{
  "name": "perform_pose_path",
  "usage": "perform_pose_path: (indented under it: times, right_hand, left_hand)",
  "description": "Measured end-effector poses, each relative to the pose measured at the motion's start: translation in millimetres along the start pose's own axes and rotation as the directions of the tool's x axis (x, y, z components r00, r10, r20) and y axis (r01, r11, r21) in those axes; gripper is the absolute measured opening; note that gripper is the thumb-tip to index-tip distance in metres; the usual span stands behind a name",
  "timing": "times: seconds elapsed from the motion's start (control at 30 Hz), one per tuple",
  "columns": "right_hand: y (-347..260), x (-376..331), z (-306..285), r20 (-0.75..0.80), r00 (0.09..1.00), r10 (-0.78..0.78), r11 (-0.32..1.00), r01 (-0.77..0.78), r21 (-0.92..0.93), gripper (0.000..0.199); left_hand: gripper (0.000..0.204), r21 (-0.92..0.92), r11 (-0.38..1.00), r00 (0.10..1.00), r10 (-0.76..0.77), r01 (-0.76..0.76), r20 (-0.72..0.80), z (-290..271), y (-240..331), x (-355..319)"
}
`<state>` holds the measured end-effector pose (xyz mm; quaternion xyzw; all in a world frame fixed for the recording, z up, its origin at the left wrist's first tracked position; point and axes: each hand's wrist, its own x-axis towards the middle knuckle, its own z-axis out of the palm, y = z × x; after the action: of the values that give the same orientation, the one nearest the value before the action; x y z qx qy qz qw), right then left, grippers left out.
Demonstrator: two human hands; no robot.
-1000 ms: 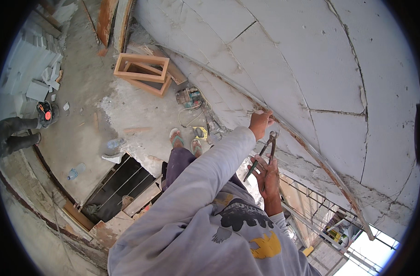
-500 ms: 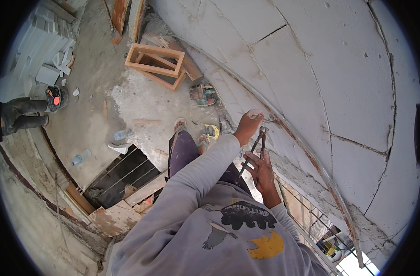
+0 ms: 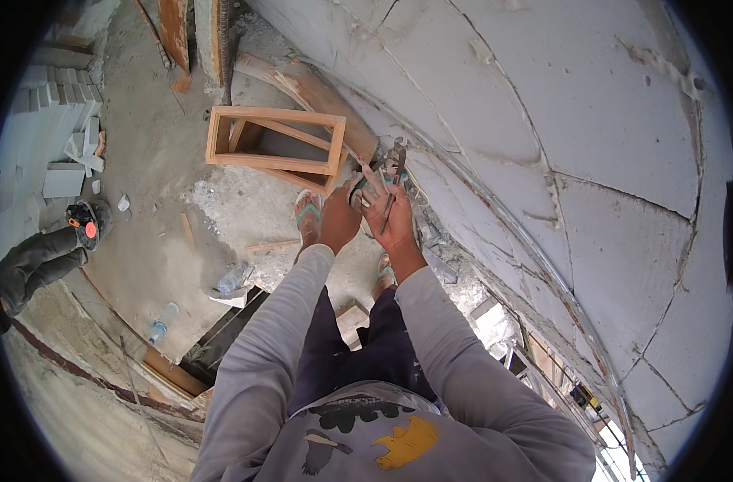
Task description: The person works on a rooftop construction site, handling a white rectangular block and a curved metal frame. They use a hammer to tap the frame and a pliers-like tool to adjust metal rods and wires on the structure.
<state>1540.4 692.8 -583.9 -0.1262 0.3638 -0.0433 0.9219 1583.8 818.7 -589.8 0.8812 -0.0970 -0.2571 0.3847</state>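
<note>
Pincers (image 3: pixel 399 161) jut beyond the right hand (image 3: pixel 394 223) gripping them — the left hand (image 3: pixel 341 217) just beside, its hold unclear.

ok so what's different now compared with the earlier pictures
The left hand has come away from the long strip along the wall and is now beside the right hand; whether it grips anything is unclear. Both hands have moved forward, and the feet are nearer the wooden frames. The right hand still holds the pincers. The frames and the clear bottles lie as before.
</note>
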Motion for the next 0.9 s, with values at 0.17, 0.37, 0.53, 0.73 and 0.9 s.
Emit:
perform_pose_path:
  times: [0.17,0.37,0.53,0.73,0.9]
  right_hand:
    - [23,50,0,-0.046,0.991,-0.127,0.992,0.125,-0.036,0.030]
    - [44,81,7,-0.127,0.951,-0.281,0.959,0.277,-0.052,0.032]
    - [55,90,6,-0.137,0.932,-0.335,0.942,0.336,-0.016,0.045]
    - [60,92,20,-0.233,0.894,-0.383,0.919,0.343,-0.194,0.048]
    - [60,95,24,-0.292,0.891,-0.349,0.937,0.342,-0.074,0.044]
  left_hand:
    - [0.034,-0.093,0.995,0.999,-0.020,0.024,0.040,-3,-28,52]
    - [0.034,-0.176,0.976,0.991,0.132,-0.130,0.003,-10,-46,78]
    - [0.031,-0.187,0.974,0.992,0.129,-0.128,-0.008,-19,-45,85]
    - [0.030,-0.149,0.979,0.989,0.132,-0.141,-0.071,-14,-56,79]
    - [0.026,-0.222,0.965,0.984,0.106,-0.137,-0.147,-15,-64,65]
